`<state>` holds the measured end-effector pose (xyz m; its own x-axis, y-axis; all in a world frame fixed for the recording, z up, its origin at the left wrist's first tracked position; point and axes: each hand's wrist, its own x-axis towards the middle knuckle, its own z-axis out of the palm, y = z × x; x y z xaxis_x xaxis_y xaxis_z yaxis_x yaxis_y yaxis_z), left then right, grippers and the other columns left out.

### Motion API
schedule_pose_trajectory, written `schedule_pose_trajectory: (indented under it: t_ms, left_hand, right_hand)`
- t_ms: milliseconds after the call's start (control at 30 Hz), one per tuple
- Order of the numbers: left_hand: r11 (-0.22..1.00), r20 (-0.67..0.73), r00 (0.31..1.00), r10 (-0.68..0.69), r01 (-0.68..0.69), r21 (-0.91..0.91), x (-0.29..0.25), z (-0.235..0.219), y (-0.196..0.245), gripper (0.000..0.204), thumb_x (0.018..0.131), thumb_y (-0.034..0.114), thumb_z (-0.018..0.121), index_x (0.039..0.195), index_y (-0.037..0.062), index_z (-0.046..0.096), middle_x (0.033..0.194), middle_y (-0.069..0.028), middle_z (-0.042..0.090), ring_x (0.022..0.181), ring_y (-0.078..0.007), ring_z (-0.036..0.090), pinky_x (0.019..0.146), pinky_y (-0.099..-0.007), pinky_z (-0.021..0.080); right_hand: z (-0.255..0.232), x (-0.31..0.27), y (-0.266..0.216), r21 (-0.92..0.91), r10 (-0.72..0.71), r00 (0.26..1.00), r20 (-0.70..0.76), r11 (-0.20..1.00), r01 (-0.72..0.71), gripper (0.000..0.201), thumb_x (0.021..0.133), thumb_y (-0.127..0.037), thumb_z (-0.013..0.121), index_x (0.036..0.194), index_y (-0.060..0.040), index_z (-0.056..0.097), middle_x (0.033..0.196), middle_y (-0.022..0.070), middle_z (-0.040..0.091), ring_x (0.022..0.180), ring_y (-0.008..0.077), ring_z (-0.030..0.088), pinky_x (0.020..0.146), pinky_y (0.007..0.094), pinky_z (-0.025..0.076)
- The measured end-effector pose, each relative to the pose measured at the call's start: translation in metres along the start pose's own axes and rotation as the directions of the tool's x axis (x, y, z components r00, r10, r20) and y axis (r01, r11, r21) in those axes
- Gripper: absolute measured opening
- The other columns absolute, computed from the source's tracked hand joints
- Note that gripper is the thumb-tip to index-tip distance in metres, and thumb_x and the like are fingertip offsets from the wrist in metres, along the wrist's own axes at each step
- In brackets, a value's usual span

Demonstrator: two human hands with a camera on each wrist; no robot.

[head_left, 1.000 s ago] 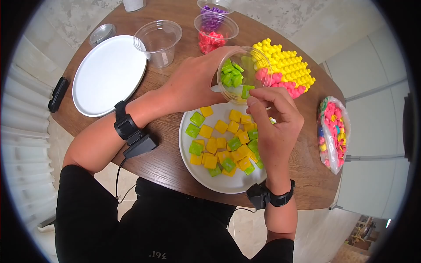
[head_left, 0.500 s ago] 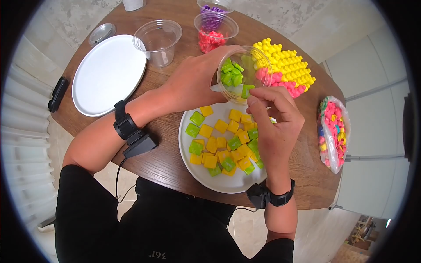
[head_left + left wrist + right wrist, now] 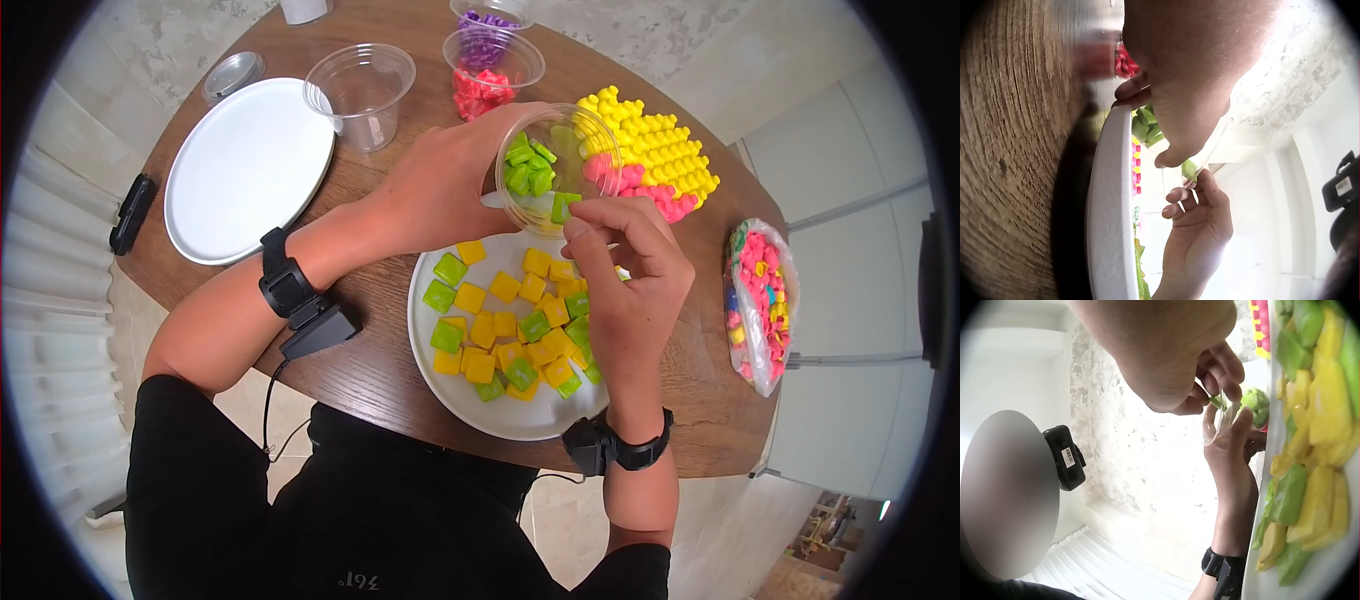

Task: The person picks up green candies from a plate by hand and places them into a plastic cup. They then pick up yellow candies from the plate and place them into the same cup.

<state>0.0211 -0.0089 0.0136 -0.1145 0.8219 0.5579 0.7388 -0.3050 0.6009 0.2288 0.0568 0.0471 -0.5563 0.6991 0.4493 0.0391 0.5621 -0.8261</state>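
My left hand [image 3: 445, 185] holds a clear plastic cup [image 3: 612, 150] tilted over the plate's far edge, its mouth toward me. Several green square pieces [image 3: 528, 170] are gathered inside the cup. At its mouth, my right hand [image 3: 640, 270] pinches one green square piece [image 3: 562, 207] between thumb and forefinger. The left wrist view also has that piece [image 3: 1189, 169] at the right fingertips. Below both hands is a white plate [image 3: 430, 375], where yellow squares [image 3: 470, 299] and green squares [image 3: 450, 269] lie mixed, some overlapping. My right hand hides part of the plate's right side.
An oval-looking white plate [image 3: 245, 170] and a clear cup [image 3: 362, 75] stand at the left. Behind the hands are cups of red pieces [image 3: 482, 98] and purple pieces [image 3: 485, 45]. Yellow and pink knobbly pieces [image 3: 650, 145] stand in rows; a filled plastic bag [image 3: 762, 305] sits at the right edge.
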Motion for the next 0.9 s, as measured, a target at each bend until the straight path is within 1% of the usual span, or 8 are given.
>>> schedule_pose_trajectory:
  t_ms: [400,600,900]
  left_hand:
    - [1.0,0.012,1.0,0.005,-0.005,0.009,-0.0004,-0.0008,-0.0001,0.087,0.078,0.023,0.094,0.154,0.0109,0.052,0.149,-0.014,0.065,0.131,-0.0344,0.067,0.106,-0.0426,0.057]
    - [0.999,0.031,0.999,-0.034,0.034,0.009,-0.0008,-0.001,0.0,0.087,0.078,0.023,0.094,0.153,0.0109,0.051,0.151,-0.0124,0.063,0.131,-0.0341,0.067,0.106,-0.0428,0.057]
    - [1.0,0.013,1.0,0.004,-0.004,0.004,-0.0004,-0.0006,0.0006,0.086,0.079,0.023,0.094,0.152,0.0107,0.052,0.152,-0.0127,0.063,0.132,-0.0338,0.067,0.107,-0.0426,0.056]
  right_hand:
    - [0.0004,-0.0001,0.0005,0.001,0.002,1.0,-0.003,1.0,-0.002,0.01,0.09,0.001,0.078,0.1,0.001,0.078,0.097,0.0066,0.072,0.078,0.0104,0.068,0.062,0.0247,0.052]
    - [0.0001,0.0003,0.0003,0.002,0.004,1.0,0.0,1.0,-0.004,0.01,0.09,0.001,0.078,0.1,0.0009,0.078,0.096,0.0064,0.072,0.078,0.0102,0.068,0.061,0.0246,0.052]
    - [0.0,0.0004,-0.0002,0.0,0.008,1.0,0.005,1.0,-0.008,0.009,0.09,0.001,0.078,0.099,0.001,0.078,0.096,0.0063,0.072,0.078,0.0102,0.069,0.061,0.0246,0.052]
